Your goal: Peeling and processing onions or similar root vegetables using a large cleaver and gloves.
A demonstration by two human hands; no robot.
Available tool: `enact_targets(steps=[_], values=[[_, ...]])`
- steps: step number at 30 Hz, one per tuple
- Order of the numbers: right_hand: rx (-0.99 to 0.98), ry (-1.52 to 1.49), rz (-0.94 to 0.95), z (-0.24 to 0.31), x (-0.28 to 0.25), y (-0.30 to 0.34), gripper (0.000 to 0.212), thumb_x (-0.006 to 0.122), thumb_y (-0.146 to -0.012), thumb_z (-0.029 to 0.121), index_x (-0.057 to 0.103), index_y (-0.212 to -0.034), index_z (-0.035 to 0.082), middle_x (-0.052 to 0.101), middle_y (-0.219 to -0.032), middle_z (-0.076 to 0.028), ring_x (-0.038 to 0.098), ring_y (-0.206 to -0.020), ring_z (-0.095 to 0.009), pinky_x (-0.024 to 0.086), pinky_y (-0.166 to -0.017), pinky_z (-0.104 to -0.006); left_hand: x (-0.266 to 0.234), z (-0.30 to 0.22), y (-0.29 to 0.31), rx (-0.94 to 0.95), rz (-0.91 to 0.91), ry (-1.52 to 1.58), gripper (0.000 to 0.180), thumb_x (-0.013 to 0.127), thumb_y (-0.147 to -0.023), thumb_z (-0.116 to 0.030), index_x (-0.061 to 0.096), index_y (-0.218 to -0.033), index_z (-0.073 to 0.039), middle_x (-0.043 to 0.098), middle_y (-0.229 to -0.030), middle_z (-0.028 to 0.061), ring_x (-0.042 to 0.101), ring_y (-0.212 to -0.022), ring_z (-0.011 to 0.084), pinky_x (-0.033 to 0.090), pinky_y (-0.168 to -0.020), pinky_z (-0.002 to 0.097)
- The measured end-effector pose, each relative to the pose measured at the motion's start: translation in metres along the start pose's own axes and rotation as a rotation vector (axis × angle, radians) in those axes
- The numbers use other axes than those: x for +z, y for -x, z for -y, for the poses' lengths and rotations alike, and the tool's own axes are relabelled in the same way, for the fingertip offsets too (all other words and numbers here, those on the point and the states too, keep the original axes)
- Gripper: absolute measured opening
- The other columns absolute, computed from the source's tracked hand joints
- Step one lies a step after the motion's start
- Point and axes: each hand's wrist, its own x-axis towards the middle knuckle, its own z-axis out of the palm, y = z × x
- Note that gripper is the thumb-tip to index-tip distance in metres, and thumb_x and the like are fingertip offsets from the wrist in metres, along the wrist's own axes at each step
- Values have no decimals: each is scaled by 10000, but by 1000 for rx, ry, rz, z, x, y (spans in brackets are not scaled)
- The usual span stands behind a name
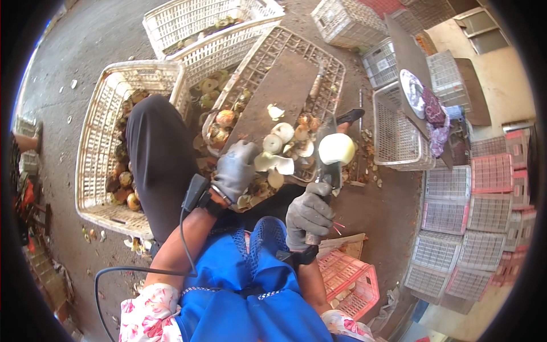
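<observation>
Dirt-streaked floor [393, 211] stretches around the work, with stacked white and red crates [464, 222] along the right side. Ahead of the person, a wooden board [279, 85] lies across a white lattice crate [332, 77], pale onion pieces [273, 142] heaped around its near end. Of the two grey-gloved hands, the right hand [310, 216] wraps its fingers firmly around the handle of a knife [336, 175], whose blade points away from the body. A peeled, whitish onion [336, 149] sits at that blade, to the right of the board; whether it is pierced or merely rests there, I cannot tell. The left hand [235, 168] is loosely curled beside the board's near end; whether it pinches anything is hidden. Left of the left leg [151, 137], a deep white basket [91, 142] holds brownish unpeeled onions [125, 179]
</observation>
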Motion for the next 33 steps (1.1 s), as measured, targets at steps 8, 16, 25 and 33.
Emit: enact_targets(steps=[8,16,25,33], values=[[159,299,80,49,15,42,427,387,-1081,149,480,-1388,-133,493,-568,44,483,-429,-50,476,-377,-220,-16,-18,3,-62,102,236,202,631,-799,76,695,-912,-79,690,-890,126,698,-826,311,553,-732,386],[-960,1162,-585,9,147,176,439,469,-1093,361,419,-705,161,393,-526,60,323,-369,-42,217,-292,-238,-21,0,11,-236,147,366,204,600,-818,103,694,-902,-58,671,-819,89,687,-797,233,539,-752,335],[-1967,1627,-1669,9,99,452,100,587,-989,223,554,-988,128,475,-644,4,424,-424,-144,325,-349,-322,-67,-40,-15,-72,671,-66,190,662,-871,-195,752,-1019,-115,745,-976,151,716,-952,357,559,-857,458],[-1443,1876,-1494,31,105,201,229,581,-1032,332,530,-1076,112,471,-706,-13,465,-450,-132,290,-292,-285,-128,-60,-23,-91,63,196,204,671,-914,-138,711,-1110,-102,727,-937,156,714,-839,372,568,-743,411]])
